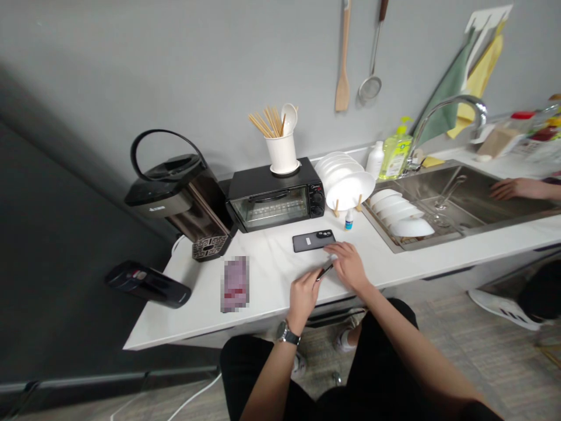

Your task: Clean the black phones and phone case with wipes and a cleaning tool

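Note:
A slim black object (pixel 325 271) with a pale tip, its kind too small to tell, slants between my hands over the counter's front edge. My left hand (pixel 303 294) is closed around its lower end. At the pale upper end, the thumb and fingers of my right hand (pixel 347 266) close in, partly hiding it. The outer fingers of that hand reach toward a dark smartphone (pixel 302 242), which lies camera side up just beyond. Behind the phone stands a small white bottle with a blue label (pixel 349 221). A blurred-out purple rectangle (pixel 235 283) lies to the left.
A toaster oven (pixel 272 204) carries a white utensil pot (pixel 281 151). Left of it are an airpot (pixel 184 199) and a dark flask (pixel 149 284) over the edge. A plate rack (pixel 348 190) and sink (pixel 477 219) lie right, with another person's hand (pixel 515 188) there.

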A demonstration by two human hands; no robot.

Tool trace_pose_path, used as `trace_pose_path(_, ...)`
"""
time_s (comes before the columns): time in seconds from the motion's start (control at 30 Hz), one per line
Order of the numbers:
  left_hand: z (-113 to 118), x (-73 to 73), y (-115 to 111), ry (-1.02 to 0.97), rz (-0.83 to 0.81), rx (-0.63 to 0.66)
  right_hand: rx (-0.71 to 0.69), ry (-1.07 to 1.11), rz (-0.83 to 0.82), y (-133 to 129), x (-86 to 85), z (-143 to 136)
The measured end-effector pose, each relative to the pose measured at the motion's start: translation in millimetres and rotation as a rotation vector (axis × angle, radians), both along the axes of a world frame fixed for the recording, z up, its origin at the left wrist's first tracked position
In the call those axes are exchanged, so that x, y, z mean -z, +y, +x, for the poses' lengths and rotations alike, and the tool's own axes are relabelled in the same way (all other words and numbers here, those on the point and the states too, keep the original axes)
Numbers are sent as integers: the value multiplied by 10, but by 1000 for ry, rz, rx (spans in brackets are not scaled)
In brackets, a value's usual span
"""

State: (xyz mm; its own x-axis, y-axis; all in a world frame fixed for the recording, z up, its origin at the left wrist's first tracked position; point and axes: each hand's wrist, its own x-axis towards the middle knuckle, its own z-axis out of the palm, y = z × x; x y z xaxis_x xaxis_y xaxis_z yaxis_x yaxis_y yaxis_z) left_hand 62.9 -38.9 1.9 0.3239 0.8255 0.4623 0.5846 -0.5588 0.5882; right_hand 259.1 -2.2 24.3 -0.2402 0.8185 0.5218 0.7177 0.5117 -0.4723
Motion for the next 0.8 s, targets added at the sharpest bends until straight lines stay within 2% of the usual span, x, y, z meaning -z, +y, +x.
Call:
trace_pose_path(0.07, 60, -126, -32, -67, 42, 1, 56, 68, -25, 134, 9, 180)
trace_pose_path(0.13, 146, -259, -79, -161, 82, -63, 51, 240, -88, 165, 17, 207)
trace_pose_path(0.27, 340, -497, -137, -283, 113, -133, -5, 582, -230, 31, 85, -66)
trace_pose_path(0.37, 424, -588, -90, -330, 98, -102, -26, 657, -268, -61, 127, -291)
trace_pose_path(0.43, 440, -606, -26, -349, 80, -90, -29, 706, -277, -74, 96, -373)
trace_pose_path(0.53, 435, -610, 74, -299, 74, -115, -48, 783, -291, -61, -67, -410)
trace_pose_path(0.63, 416, -606, 148, -209, 49, -155, -37, 828, -244, -86, -328, -409)
trace_pose_path(0.7, 395, -585, 194, -154, 14, -176, -7, 743, -148, -133, -509, -420)
trace_pose_path(0.8, 356, -504, 293, -49, -9, -214, 35, 432, 3, -206, -720, -478)
